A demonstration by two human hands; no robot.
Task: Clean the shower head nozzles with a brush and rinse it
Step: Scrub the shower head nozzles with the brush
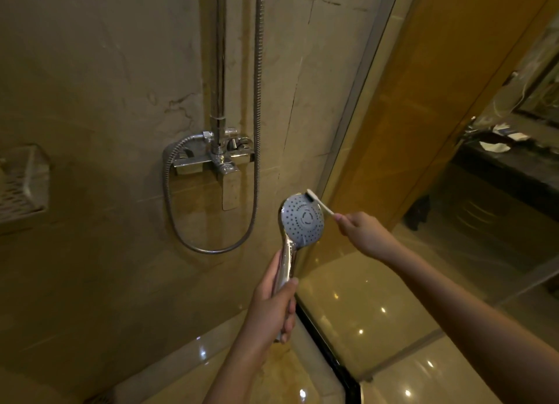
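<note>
Head view: the shower head (302, 219) is held in the air in front of the tiled wall, just below and to the right of the mixer tap (217, 158), and nothing carries it but the person. The left hand (272, 307) is clenched around the chrome handle, thumb up along it. This turns the nozzle face toward the camera, probably so the holes can be seen while they are scrubbed. The right hand (360, 231) pinches the end of a slim white brush (320, 203). Its bristled tip lies against the upper right rim of the face, which suggests the scrubbing step is under way and the rinse not yet begun. No water can be seen running. The hose (257, 101) hangs in a slack loop from the tap, leaving room to tilt the head.

A perforated basket (24, 186) is fixed to the wall at the left edge; its contents cannot be made out. Beyond the glass panel (378, 131), pale crumpled items lie on a dark counter (499, 167).
</note>
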